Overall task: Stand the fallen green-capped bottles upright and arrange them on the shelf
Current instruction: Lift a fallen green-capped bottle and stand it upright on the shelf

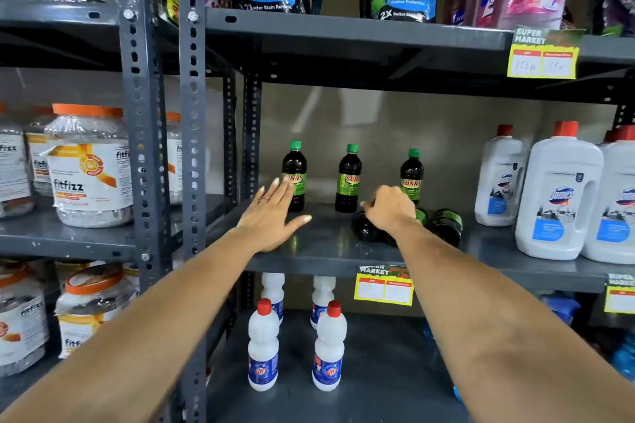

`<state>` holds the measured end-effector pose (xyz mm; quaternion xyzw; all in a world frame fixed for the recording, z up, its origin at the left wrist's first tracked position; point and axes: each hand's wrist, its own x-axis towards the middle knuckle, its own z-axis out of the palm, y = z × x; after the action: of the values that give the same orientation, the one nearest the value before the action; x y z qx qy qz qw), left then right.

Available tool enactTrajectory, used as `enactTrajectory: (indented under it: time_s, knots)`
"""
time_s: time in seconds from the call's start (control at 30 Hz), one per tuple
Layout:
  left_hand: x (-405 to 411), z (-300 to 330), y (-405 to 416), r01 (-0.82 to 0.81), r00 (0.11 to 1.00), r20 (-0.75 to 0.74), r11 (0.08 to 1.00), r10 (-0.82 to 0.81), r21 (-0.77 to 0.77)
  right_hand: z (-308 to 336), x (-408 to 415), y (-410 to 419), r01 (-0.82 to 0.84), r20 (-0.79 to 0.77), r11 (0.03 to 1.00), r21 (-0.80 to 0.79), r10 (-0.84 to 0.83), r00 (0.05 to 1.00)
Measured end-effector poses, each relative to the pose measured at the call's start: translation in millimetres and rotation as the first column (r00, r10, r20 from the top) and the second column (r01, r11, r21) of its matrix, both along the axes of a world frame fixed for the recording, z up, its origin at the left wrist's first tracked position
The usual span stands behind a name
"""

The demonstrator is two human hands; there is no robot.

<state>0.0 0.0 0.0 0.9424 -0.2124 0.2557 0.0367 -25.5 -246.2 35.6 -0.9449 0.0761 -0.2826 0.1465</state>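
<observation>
Three dark green-capped bottles stand upright on the grey shelf (330, 247): one at the left (294, 165), one in the middle (349, 178), one at the right (411, 172). Two more lie fallen on the shelf with their bases toward me, one under my right hand (366, 228) and one further right (446, 227). My right hand (390, 208) curls over the nearer fallen bottle and grips it. My left hand (275, 213) hovers flat over the shelf with fingers spread, just in front of the left upright bottle, holding nothing.
Large white red-capped jugs (558, 196) crowd the shelf's right end. A perforated steel upright (192, 134) bounds the left. White red-capped bottles (264, 347) stand on the shelf below. Orange-lidded jars (90, 165) fill the neighbouring rack. A yellow price tag (383, 287) hangs on the shelf's front edge.
</observation>
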Motion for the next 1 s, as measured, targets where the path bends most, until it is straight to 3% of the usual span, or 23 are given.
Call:
enactTrajectory:
  time_s: [0.1,0.27,0.4,0.5,0.6,0.83,1.0]
  knots:
    - [-1.5,-16.5,21.8,0.011,0.993,-0.114,0.998,-0.004,0.06,3.5,4.6,1.2,-0.006,-0.019,0.998,0.055,0.007,1.0]
    - [-3.0,-29.8,51.0,0.038,0.952,-0.301,0.995,-0.064,-0.092,12.3,12.2,4.5,0.099,-0.097,0.988,0.12,-0.087,0.991]
    - [-10.6,-27.6,51.5,-0.006,0.924,-0.382,0.999,0.024,0.05,13.1,28.4,7.8,0.156,-0.248,0.973,0.17,-0.111,0.962]
    - [-11.3,-24.5,50.1,-0.061,0.897,-0.432,0.993,0.097,0.096,12.3,38.2,8.0,0.181,-0.375,0.938,0.297,-0.06,0.925]
    - [-9.2,-23.1,49.8,-0.1,0.88,-0.455,0.99,0.134,0.1,10.3,44.5,2.5,0.204,-0.392,0.872,0.446,-0.015,0.92]
    - [-10.7,-23.9,47.7,-0.13,0.883,-0.435,0.983,0.176,0.133,-3.7,37.4,10.5,-0.011,-0.043,0.598,0.801,0.077,0.996]
    - [-13.8,-24.5,47.5,-0.12,0.894,-0.419,0.987,0.156,0.11,-22.0,25.4,48.1,-0.164,0.122,0.206,0.965,0.199,0.972]
